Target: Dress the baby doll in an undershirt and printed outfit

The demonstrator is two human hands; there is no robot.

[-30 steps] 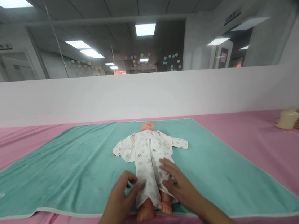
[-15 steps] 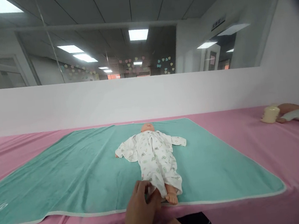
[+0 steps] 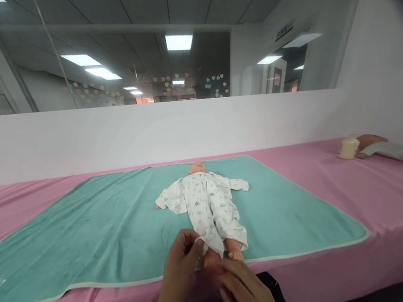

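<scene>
Head view: left hand [image 3: 180, 259] pinches white garment [image 3: 199, 209] hem. Right hand [image 3: 247, 290] is by left doll foot [image 3: 211, 258]; can't tell if gripping.

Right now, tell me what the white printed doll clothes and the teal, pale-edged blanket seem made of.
White printed doll clothes: thin, matte fabric, perhaps cotton; they drape and wrinkle. Teal, pale-edged blanket: probably plush fleece, matte, with soft folds and brushed shading.

Light panels [image 3: 179, 42] glare in glass [image 3: 206, 52]; top-right corner dark; right hand [image 3: 247, 290] perhaps blurred.
</scene>
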